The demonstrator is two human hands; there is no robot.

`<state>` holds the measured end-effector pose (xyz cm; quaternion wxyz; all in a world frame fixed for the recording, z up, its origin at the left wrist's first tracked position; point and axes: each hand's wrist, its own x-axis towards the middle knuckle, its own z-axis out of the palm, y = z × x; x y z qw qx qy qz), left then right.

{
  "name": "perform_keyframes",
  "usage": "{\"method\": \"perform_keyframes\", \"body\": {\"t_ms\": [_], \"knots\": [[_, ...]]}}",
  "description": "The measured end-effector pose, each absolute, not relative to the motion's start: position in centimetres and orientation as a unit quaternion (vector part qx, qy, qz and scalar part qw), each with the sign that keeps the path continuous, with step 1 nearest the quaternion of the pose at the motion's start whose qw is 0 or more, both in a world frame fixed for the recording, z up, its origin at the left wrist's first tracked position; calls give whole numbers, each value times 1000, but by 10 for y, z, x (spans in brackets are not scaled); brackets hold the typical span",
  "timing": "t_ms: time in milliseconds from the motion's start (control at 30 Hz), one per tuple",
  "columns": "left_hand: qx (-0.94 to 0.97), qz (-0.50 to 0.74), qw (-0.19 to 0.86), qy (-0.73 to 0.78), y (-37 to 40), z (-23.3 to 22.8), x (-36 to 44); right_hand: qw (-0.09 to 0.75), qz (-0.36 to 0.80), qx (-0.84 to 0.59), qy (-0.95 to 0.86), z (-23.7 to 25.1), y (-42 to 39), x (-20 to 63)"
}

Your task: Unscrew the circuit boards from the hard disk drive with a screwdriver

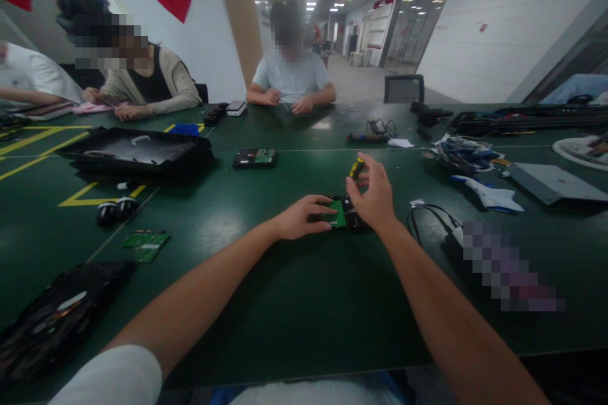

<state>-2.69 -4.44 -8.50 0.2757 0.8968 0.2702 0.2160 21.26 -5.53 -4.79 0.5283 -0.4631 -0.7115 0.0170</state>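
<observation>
Drive (338, 214) lies on the near half of the desk (294, 304), left hand (301, 218) spread across its left end, while the right hand (376, 195) pinches a yellow screwdriver (354, 169) above its right.

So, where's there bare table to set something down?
One patch of table lies between the forearms, from the near drive to the front edge. Another lies between the far drive and left hand. It's crowded at right, around the grey box and blue-and-white piece, and at left, around the black trays and green boards.
</observation>
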Motion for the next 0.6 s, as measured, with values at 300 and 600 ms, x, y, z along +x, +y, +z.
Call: {"method": "perform_keyframes", "body": {"t_ms": [300,600], "knots": [[898,214,274,269,-45,-84,-26,530,-3,-484,-696,-49,-52,215],[899,211,269,273,-44,-86,-27,531,-3,-475,-702,-49,-53,213]]}}
